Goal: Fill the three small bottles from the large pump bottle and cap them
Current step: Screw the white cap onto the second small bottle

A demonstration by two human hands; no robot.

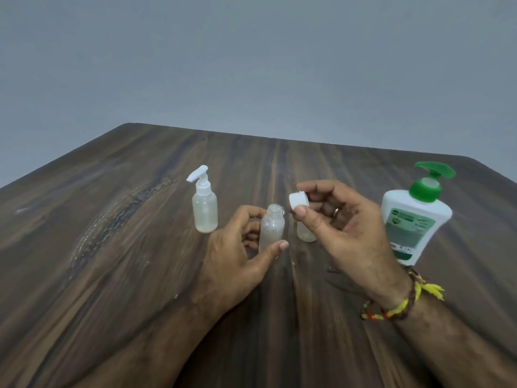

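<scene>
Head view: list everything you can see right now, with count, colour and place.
Small pump-top bottle: 1, clear with white pump, standing left of the hands.
Open small bottle: 1, clear, uncapped, centre, in the left grip.
Third small bottle: 1, clear, behind the right hand, top hidden.
White cap: 1, in the right grip, above and right of the open bottle.
Large pump bottle: 1, white with green pump, far right.
Table: 1, dark wood.
Left hand: holds open bottle.
Right hand: holds cap; ring, thread bracelet.
</scene>
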